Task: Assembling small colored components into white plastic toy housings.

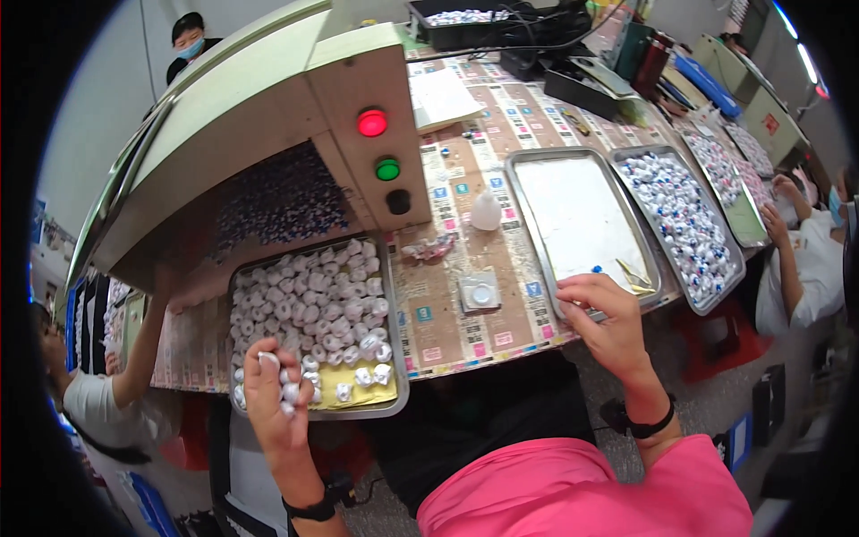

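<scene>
My left hand [279,403] is curled round several small white ring-like pieces, above the near edge of a metal tray [400,358] filled with many more white pieces [309,300]. Yellow lining shows at this tray's near end. On the right, my right hand [608,322] hovers over the near left edge of a shallow metal tray [522,197] lined in white. Its thumb and fingers are pinched together; whatever is between them is too small to make out. Just beyond the fingertips lies a small blue piece [597,268], and gold-coloured slim strips [637,277] lie near it.
A cream machine housing [358,80] with red and green lights stands behind the left tray. Between the trays are a white bottle [486,212], a small square block [480,293] and a crumpled wrapper [429,248]. Another tray [743,268] holds blue-and-white pieces. Co-workers sit on both sides.
</scene>
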A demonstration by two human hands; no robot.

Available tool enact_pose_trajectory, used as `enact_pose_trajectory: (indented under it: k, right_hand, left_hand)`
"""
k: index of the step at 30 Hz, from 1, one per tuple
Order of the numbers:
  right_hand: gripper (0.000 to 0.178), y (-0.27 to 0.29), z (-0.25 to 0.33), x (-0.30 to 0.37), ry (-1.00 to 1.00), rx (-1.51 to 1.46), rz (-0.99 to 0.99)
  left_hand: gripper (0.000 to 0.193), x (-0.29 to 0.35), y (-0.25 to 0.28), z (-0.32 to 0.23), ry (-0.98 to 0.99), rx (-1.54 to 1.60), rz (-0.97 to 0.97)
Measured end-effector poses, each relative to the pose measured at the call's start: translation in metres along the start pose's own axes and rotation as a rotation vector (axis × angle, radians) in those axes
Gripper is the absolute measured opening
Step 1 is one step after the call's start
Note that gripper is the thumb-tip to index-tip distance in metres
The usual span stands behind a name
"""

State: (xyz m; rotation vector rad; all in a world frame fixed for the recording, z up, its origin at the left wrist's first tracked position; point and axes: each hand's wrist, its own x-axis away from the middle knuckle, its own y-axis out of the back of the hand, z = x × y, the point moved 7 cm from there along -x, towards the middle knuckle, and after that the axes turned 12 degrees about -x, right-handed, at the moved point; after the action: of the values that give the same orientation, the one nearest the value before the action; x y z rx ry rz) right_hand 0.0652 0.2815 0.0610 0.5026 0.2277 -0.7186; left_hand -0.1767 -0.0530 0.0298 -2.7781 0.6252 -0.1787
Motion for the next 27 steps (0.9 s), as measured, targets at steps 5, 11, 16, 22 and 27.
enact_pose_trajectory:
  k: [5, 11, 16, 22, 27]
  right_hand:
    - [0.015, 0.025, -0.009, -0.006, -0.037, 0.079, -0.095]
    - [0.016, 0.068, -0.034, -0.004, -0.108, 0.354, -0.042]
    - [0.019, 0.062, -0.045, 0.004, -0.220, 0.524, 0.103]
    - [0.021, 0.046, -0.063, -0.015, -0.244, 0.188, 0.092]
    - [0.018, 0.057, -0.069, -0.020, -0.186, 0.065, 0.006]
  left_hand:
    - [0.026, 0.033, -0.061, 0.027, 0.436, 0.827, 0.067]
    - [0.038, 0.086, -0.144, 0.065, 0.920, 1.037, 0.094]
    - [0.035, 0.116, -0.188, 0.099, 1.152, 0.972, 0.355]
    - [0.038, 0.118, -0.193, 0.124, 1.156, 0.804, 0.250]
    - [0.043, 0.112, -0.191, 0.125, 1.118, 0.748, 0.346]
